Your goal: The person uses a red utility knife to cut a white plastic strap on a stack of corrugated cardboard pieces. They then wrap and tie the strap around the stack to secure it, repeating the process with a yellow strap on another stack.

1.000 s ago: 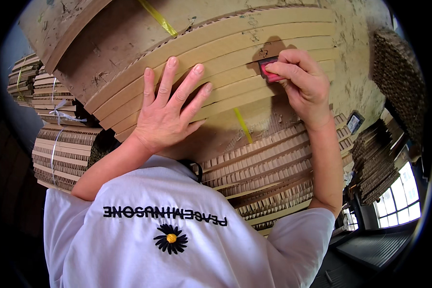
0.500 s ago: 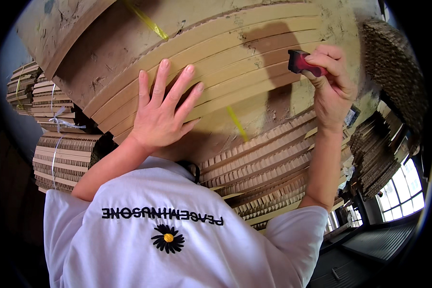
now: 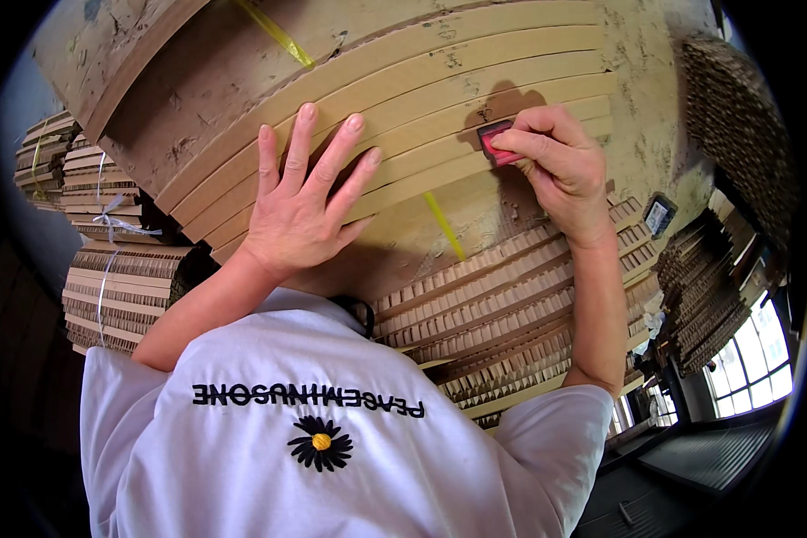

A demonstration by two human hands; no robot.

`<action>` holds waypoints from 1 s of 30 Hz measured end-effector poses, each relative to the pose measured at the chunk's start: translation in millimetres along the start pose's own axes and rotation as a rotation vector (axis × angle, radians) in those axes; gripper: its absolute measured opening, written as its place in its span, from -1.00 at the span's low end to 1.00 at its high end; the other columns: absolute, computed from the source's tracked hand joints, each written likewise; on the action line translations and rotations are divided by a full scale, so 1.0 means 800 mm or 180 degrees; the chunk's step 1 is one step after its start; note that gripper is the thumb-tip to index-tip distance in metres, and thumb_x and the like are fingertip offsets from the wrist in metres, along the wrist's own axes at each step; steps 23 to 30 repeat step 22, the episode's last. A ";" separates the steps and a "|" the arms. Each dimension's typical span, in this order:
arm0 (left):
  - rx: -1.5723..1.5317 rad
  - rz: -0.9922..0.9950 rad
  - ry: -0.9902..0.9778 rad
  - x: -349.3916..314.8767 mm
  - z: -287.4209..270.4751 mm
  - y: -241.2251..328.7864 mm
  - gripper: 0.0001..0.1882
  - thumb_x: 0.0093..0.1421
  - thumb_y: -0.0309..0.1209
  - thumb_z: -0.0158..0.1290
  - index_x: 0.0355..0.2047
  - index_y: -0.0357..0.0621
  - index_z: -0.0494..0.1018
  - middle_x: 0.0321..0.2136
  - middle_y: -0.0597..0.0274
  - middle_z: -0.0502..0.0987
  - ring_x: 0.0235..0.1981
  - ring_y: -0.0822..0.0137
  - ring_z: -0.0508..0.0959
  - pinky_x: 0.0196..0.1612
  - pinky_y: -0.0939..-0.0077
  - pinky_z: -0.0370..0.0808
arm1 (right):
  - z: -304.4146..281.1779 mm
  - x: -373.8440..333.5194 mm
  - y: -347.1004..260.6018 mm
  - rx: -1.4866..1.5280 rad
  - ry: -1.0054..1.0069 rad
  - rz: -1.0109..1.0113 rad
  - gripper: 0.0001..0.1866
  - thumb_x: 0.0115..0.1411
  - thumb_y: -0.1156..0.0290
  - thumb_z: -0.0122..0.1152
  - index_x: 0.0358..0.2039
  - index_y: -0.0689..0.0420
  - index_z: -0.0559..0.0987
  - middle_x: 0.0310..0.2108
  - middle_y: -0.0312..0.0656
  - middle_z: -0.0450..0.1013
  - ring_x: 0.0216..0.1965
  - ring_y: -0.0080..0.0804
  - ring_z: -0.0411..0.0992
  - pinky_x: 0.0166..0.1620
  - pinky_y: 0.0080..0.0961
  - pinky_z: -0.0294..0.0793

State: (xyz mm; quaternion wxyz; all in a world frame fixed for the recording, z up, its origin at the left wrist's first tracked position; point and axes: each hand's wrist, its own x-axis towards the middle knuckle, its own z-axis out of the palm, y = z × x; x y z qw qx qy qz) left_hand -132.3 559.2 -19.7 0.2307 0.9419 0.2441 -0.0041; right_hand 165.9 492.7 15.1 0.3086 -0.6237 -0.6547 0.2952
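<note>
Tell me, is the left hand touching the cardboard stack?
Touching. The head view shows the left hand lying flat, fingers spread, on the cardboard stack with no gap under the palm. The right hand pinches a small red block.

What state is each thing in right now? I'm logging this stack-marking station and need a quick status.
Left hand: open, fingers spread, flat on the cardboard stack.
Right hand: pinching a small red block against a tan strip.
Yellow strap: taut across the stack.
Side bundles: tied with white straps.
</note>
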 end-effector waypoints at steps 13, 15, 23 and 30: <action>0.0029 -0.0018 0.0031 -0.002 0.002 0.001 -0.12 -0.16 -0.02 0.32 0.22 0.15 0.31 0.38 0.17 0.05 0.40 -0.22 -0.10 0.34 -0.32 -0.32 | 0.010 -0.004 0.009 -0.0278 0.0147 -0.0036 -0.73 -0.14 0.69 0.31 -0.39 0.06 0.63 -0.39 -0.29 0.49 -0.42 -0.34 0.50 -0.41 -0.49 0.48; 0.0028 0.0056 0.0059 -0.001 0.000 0.001 -0.12 -0.14 -0.08 0.31 0.24 0.07 0.29 0.36 0.04 0.08 0.39 -0.28 -0.09 0.35 -0.29 -0.32 | 0.010 -0.004 0.007 -0.0189 0.0091 0.0054 -0.74 -0.11 0.69 0.30 -0.38 0.06 0.64 -0.37 -0.29 0.49 -0.40 -0.37 0.51 -0.39 -0.51 0.48; 0.0041 0.0067 -0.0008 -0.002 -0.003 0.001 -0.06 -0.12 -0.10 0.32 0.29 0.09 0.20 0.38 0.03 0.02 0.39 -0.26 -0.11 0.33 -0.32 -0.30 | -0.016 -0.027 -0.010 0.0998 0.0702 0.0649 -0.73 0.02 0.66 0.28 -0.28 0.06 0.70 -0.24 -0.21 0.53 -0.26 -0.33 0.52 -0.21 -0.48 0.56; 0.0041 0.0067 -0.0008 -0.002 -0.003 0.001 -0.06 -0.12 -0.10 0.32 0.29 0.09 0.20 0.38 0.03 0.02 0.39 -0.26 -0.11 0.33 -0.32 -0.30 | -0.016 -0.027 -0.010 0.0998 0.0702 0.0649 -0.73 0.02 0.66 0.28 -0.28 0.06 0.70 -0.24 -0.21 0.53 -0.26 -0.33 0.52 -0.21 -0.48 0.56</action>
